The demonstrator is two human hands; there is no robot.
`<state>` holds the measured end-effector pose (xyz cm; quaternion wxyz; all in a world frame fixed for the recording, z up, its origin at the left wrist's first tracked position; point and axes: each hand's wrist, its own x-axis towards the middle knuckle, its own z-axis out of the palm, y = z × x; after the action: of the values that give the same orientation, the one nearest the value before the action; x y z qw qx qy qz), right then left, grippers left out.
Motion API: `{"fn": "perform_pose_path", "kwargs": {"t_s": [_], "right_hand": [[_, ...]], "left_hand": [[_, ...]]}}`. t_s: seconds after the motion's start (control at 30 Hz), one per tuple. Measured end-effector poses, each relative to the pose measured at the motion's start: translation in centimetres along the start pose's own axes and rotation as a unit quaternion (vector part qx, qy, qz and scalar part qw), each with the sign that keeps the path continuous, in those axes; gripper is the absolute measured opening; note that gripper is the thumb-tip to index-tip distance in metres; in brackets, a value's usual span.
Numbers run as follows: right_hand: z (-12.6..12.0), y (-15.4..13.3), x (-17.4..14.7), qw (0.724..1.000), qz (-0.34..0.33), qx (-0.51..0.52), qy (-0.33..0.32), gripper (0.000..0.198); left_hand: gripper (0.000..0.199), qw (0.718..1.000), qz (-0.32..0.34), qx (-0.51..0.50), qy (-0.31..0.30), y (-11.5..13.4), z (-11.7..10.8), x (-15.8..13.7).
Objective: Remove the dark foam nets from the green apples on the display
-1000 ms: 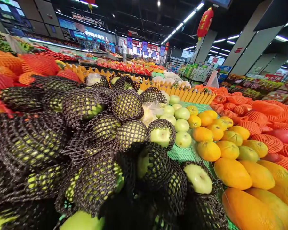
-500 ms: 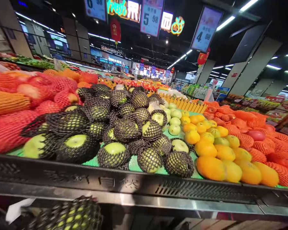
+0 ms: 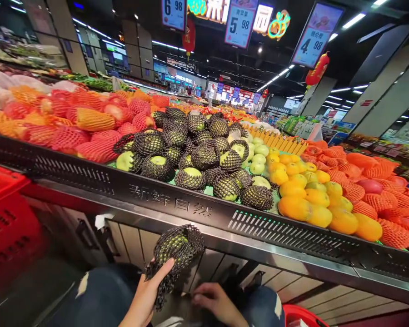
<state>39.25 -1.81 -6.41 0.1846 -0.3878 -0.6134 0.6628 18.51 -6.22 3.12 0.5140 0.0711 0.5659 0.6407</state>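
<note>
A green apple in a black foam net (image 3: 179, 247) is in my left hand (image 3: 148, 286), low in front of the display's edge. My thumb lies over the net, and a loose tail of it dangles below. To the right of it, my right hand (image 3: 218, 299) hovers just below, apart from the apple, fingers loosely bent and nothing visible in them. On the shelf beyond both hands lies a heap of green apples in black nets (image 3: 204, 154), some partly bare.
A black slotted rail (image 3: 170, 204) edges the display. Oranges (image 3: 323, 213) and red-netted fruit (image 3: 391, 200) lie right, pink-netted fruit (image 3: 98, 141) left. A red basket (image 3: 7, 218) stands at far left, another red container (image 3: 300, 313) at bottom right. Price signs (image 3: 240, 22) hang overhead.
The view has shifted left and tilted down. The netted apple, at the lower left edge before, now shows in my left hand near the middle. My right hand has come into view.
</note>
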Motion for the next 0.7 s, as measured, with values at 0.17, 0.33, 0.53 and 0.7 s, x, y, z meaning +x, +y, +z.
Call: {"fn": "perform_pose_path", "kwargs": {"t_s": [0.17,0.33,0.53,0.7], "right_hand": [[-3.4,-1.9,-4.6,0.986,-0.007,0.127,0.112,0.048],[-2.0,-2.1,-5.4,0.928,0.000,0.273,0.253,0.053],[-0.5,-2.9,-5.3,0.926,-0.017,0.312,0.214,0.047],[0.0,-4.5,-5.0,0.935,-0.035,0.293,0.195,0.047]], "left_hand": [[0.065,0.995,-0.012,0.058,-0.084,-2.7,1.6,-0.4],[0.060,0.983,-0.036,0.061,-0.167,-4.8,2.6,-1.1],[0.050,0.966,-0.046,0.075,-0.241,-5.4,2.6,-1.9],[0.054,0.961,-0.046,0.062,-0.265,-5.8,1.6,-1.8]]}}
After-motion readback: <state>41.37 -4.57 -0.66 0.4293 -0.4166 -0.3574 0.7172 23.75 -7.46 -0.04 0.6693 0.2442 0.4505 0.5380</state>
